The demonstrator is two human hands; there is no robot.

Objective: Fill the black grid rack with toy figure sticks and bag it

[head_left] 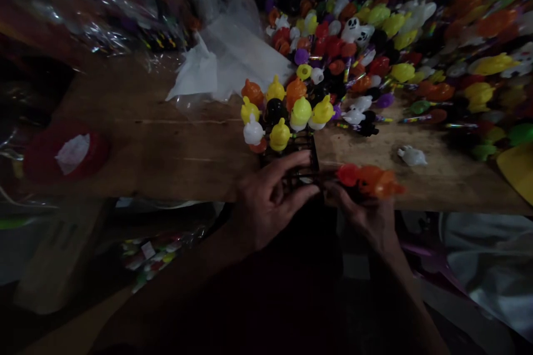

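Note:
A black grid rack (313, 150) stands at the table's front edge. Several small figure toppers fill its far part: yellow (280, 135), orange (296, 92), white (253, 132) and black. My left hand (266, 199) is at the rack's near left side, index finger and thumb stretched out and apart over it. Just right of the rack, my right hand (368, 216) is closed around orange and red figure toppers (377, 181), which lie sideways and are blurred. Whatever stems they have are hidden or too dark to make out.
A large pile of figure-topped sticks (358, 61) covers the back right of the wooden table (200, 138). One white figure (412, 155) lies apart at right. White plastic sheeting (233, 50), a red dish (89, 152) and clear-wrapped bundles (112, 5) are at left.

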